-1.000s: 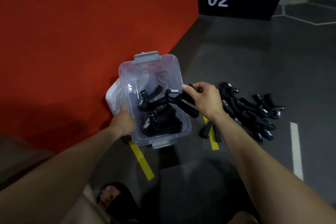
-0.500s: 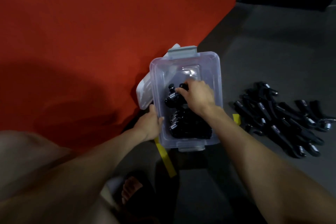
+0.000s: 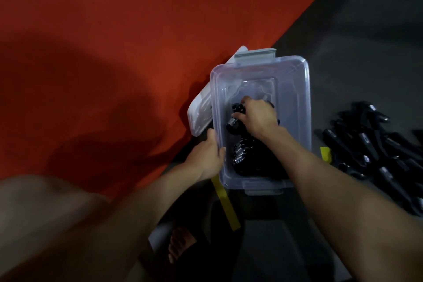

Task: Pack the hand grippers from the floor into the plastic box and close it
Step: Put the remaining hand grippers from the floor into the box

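Right hand point(image 3: 257, 117), a second ago at the box rim with a hand gripper point(image 3: 235, 121), now sits deep inside the plastic box point(image 3: 305, 103) at frame centre, fingers closed around it, placing it on those already packed. Left hand point(image 3: 207, 155) clasps the box's left wall; many grippers point(image 3: 370, 144) remain on the floor at right (lid point(image 3: 199, 112) leaning off the box's left side), so packing is far from done.

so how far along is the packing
Done: several hand grippers already lie in the plastic box. In hand: the right hand is inside, placing another gripper, while the left hand steadies the box. Left: the pile on the floor, then the lid, which leans beside the box.
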